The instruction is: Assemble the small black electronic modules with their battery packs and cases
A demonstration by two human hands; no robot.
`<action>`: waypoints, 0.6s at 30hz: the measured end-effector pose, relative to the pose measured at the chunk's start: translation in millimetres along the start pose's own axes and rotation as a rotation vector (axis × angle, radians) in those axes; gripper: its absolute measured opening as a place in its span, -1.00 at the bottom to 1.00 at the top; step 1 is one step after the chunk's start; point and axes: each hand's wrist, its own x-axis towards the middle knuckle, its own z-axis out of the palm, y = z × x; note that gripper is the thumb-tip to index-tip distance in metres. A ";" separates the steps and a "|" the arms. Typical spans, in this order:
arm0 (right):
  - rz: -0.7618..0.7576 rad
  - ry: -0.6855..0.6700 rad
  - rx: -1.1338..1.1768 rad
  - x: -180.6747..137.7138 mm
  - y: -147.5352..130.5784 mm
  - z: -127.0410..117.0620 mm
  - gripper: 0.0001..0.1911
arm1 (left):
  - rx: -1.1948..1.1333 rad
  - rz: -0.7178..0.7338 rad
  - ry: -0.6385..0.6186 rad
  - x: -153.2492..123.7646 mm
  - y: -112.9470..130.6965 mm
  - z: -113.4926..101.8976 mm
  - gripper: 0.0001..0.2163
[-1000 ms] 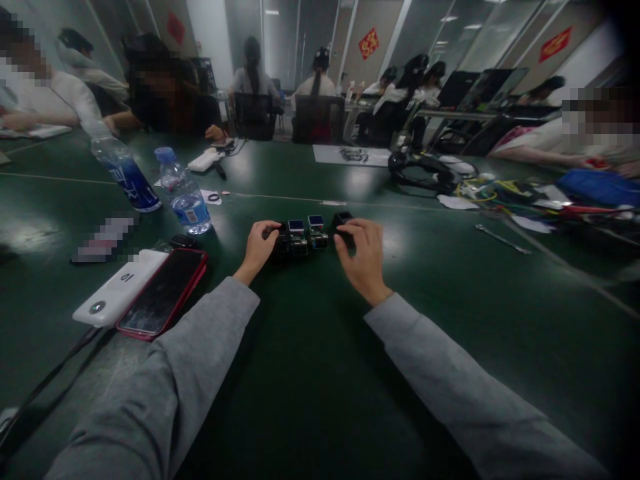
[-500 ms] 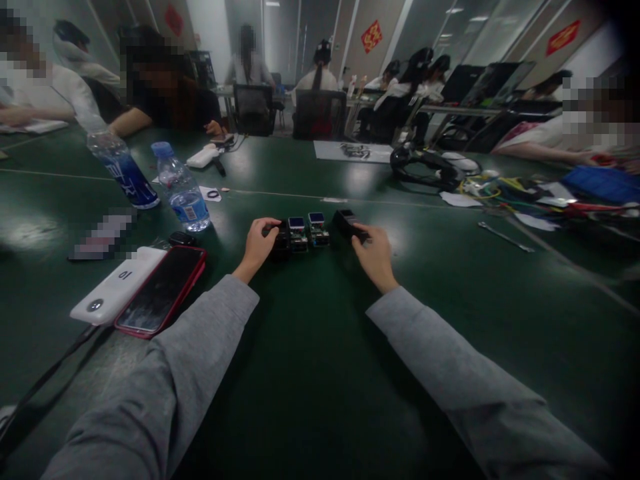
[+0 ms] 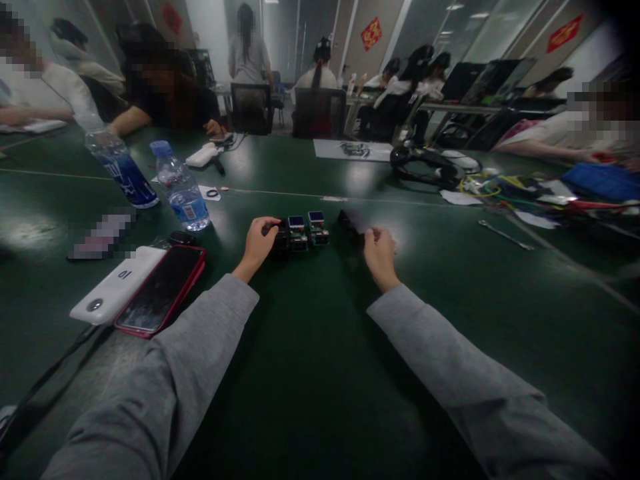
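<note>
My left hand (image 3: 260, 245) is closed on a small black plastic case (image 3: 281, 235), with thumb and forefinger at its top. Right beside that case stand two small circuit boards with little screens, a left circuit board (image 3: 297, 235) and a right circuit board (image 3: 318, 229), screens tilted up. My right hand (image 3: 381, 257) pinches the near right end of another black plastic case (image 3: 351, 226), which is slanted and partly smeared by motion. Whether its top is a separate piece I cannot tell. Fingertips hide part of both cases.
Left of my hands are a clear water bottle (image 3: 183, 193), a blue-labelled bottle (image 3: 127, 175), a red-cased phone (image 3: 163, 287) and a white power bank (image 3: 117, 283). To the right lie a wrench (image 3: 506, 235) and tangled wires (image 3: 500, 187). People sit around the green table (image 3: 310, 373).
My right hand has moved slightly right, its fingers drawn closer together at the black case's near end. My left hand and the circuit boards stay put. A person in the background has risen.
</note>
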 end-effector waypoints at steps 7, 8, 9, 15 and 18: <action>-0.081 -0.044 0.117 -3.4 -4.1 -2.0 -0.39 | 0.005 -0.007 0.000 -0.1 -0.9 0.3 -0.85; -0.050 -0.053 0.154 -3.5 -4.7 -2.6 -0.42 | 0.002 -0.009 0.001 -0.1 -1.0 0.3 -0.85; -0.021 -0.059 0.177 -3.4 -5.2 -3.3 -0.43 | -0.001 -0.011 0.001 -0.2 -1.1 0.3 -0.85; -0.036 -0.064 -0.011 -1.5 -6.4 -7.7 -0.29 | -0.012 -0.021 -0.011 -1.8 1.7 -0.9 -0.86; -0.088 -0.031 0.006 -4.4 -10.5 -6.9 -0.26 | -0.006 -0.021 -0.014 -2.2 3.0 -1.5 -0.85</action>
